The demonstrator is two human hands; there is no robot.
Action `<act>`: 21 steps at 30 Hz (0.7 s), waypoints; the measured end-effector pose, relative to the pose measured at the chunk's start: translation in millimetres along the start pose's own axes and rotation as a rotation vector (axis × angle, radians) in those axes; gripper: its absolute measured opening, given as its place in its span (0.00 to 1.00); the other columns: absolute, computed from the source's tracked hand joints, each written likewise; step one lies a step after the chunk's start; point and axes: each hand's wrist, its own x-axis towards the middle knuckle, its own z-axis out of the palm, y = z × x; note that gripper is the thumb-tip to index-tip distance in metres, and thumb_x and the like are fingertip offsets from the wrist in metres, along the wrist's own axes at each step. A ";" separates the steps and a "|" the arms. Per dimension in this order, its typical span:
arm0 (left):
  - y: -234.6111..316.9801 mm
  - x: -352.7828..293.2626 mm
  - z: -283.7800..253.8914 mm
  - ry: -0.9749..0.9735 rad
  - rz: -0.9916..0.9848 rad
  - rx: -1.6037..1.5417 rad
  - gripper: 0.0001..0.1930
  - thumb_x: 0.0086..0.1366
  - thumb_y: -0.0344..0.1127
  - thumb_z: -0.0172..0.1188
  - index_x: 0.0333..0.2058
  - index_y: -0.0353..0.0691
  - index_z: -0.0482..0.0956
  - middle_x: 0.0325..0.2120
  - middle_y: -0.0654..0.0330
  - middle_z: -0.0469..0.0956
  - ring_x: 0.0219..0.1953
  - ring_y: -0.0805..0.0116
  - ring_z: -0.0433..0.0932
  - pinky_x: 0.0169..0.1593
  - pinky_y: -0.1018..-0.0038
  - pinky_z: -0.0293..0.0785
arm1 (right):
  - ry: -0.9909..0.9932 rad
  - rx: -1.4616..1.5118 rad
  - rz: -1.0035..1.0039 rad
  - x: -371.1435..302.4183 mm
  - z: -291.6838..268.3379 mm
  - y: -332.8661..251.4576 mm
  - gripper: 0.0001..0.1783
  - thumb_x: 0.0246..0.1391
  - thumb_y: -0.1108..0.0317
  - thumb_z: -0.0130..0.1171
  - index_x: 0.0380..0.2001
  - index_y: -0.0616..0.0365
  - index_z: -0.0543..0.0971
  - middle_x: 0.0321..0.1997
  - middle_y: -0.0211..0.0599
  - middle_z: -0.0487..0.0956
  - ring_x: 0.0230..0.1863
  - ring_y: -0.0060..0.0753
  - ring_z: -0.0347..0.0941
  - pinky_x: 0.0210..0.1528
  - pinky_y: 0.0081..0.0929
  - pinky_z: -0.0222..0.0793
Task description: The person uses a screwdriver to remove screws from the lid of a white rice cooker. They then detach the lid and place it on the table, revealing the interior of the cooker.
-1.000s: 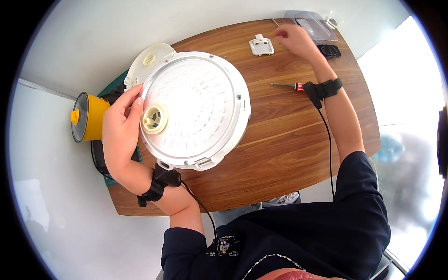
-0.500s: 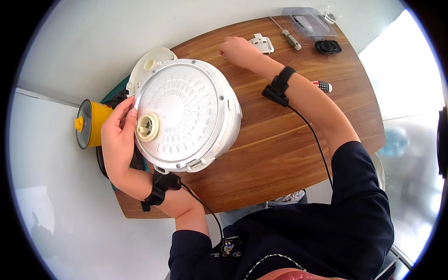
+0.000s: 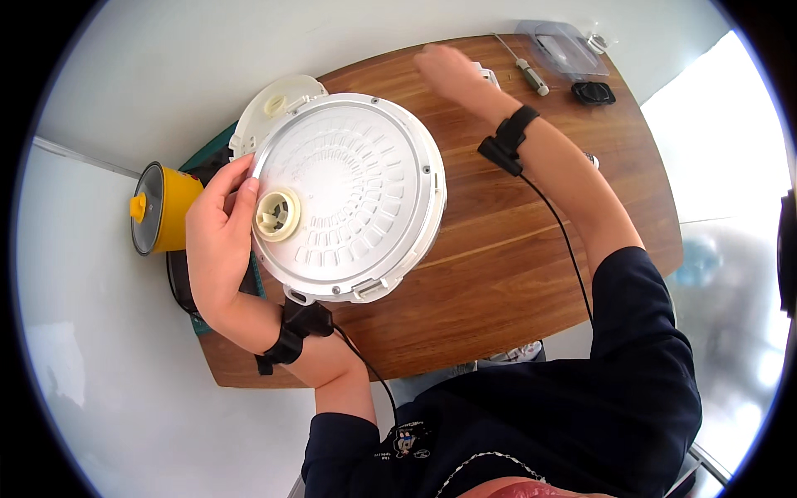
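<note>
the left hand (image 3: 220,228) grips the silver-faced appliance (image 3: 349,178) by its rim, left on the table (image 3: 498,249); whether the blurred right hand (image 3: 452,73) holds anything, i cannot tell. the step seems to be steadying while reaching; the next move likely needs a firm left hold.

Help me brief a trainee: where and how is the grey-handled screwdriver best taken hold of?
Probably best gripped around the thick handle, from above and the person's near side: the screwdriver lies on the table, handle end toward the person, thin shaft pointing away.
</note>
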 end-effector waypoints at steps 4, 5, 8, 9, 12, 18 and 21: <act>0.9 0.0 -0.1 -0.003 0.033 0.013 0.15 0.74 0.30 0.57 0.55 0.30 0.80 0.42 0.55 0.86 0.39 0.72 0.82 0.47 0.75 0.78 | 0.005 -0.088 0.202 8.3 4.1 86.3 0.05 0.56 0.76 0.59 0.34 0.64 0.83 0.41 0.54 0.84 0.46 0.58 0.82 0.46 0.47 0.81; 1.3 0.9 0.8 -0.006 0.036 0.009 0.15 0.74 0.30 0.58 0.55 0.31 0.80 0.41 0.55 0.86 0.38 0.72 0.82 0.46 0.75 0.78 | -0.035 -0.104 0.222 2.4 8.5 102.6 0.06 0.57 0.75 0.59 0.35 0.63 0.83 0.41 0.52 0.84 0.47 0.56 0.82 0.47 0.47 0.80; 1.7 -0.5 2.1 0.009 0.042 0.026 0.15 0.74 0.31 0.58 0.55 0.31 0.80 0.39 0.55 0.86 0.37 0.72 0.83 0.45 0.74 0.78 | -0.110 -0.091 0.259 -5.0 13.0 120.9 0.07 0.58 0.73 0.59 0.37 0.62 0.84 0.40 0.49 0.85 0.47 0.55 0.80 0.49 0.47 0.77; 1.0 -0.6 2.0 0.014 0.045 0.035 0.15 0.73 0.31 0.59 0.55 0.32 0.80 0.38 0.55 0.86 0.37 0.72 0.83 0.44 0.74 0.78 | -0.106 -0.047 0.264 -7.4 12.9 121.6 0.07 0.58 0.73 0.60 0.37 0.62 0.84 0.40 0.49 0.85 0.47 0.55 0.81 0.49 0.46 0.77; -2.5 0.9 0.5 0.012 0.069 0.041 0.15 0.73 0.32 0.59 0.55 0.33 0.80 0.38 0.54 0.86 0.36 0.71 0.83 0.44 0.74 0.78 | -0.089 0.066 0.284 -9.5 9.7 123.1 0.07 0.57 0.73 0.62 0.37 0.62 0.85 0.40 0.49 0.86 0.45 0.56 0.82 0.48 0.46 0.78; 2.0 -1.3 0.3 0.017 0.058 0.059 0.15 0.73 0.32 0.59 0.55 0.33 0.80 0.36 0.54 0.86 0.36 0.71 0.84 0.44 0.74 0.78 | -0.111 0.024 0.224 -8.4 5.0 126.5 0.06 0.57 0.73 0.62 0.36 0.63 0.85 0.40 0.49 0.86 0.43 0.55 0.82 0.47 0.44 0.78; -0.5 0.3 1.9 0.010 0.045 0.009 0.15 0.73 0.32 0.59 0.55 0.33 0.80 0.35 0.54 0.86 0.36 0.71 0.84 0.44 0.74 0.78 | -0.093 0.022 0.178 -8.3 9.8 134.0 0.06 0.56 0.73 0.63 0.36 0.62 0.85 0.39 0.48 0.86 0.43 0.55 0.82 0.47 0.44 0.78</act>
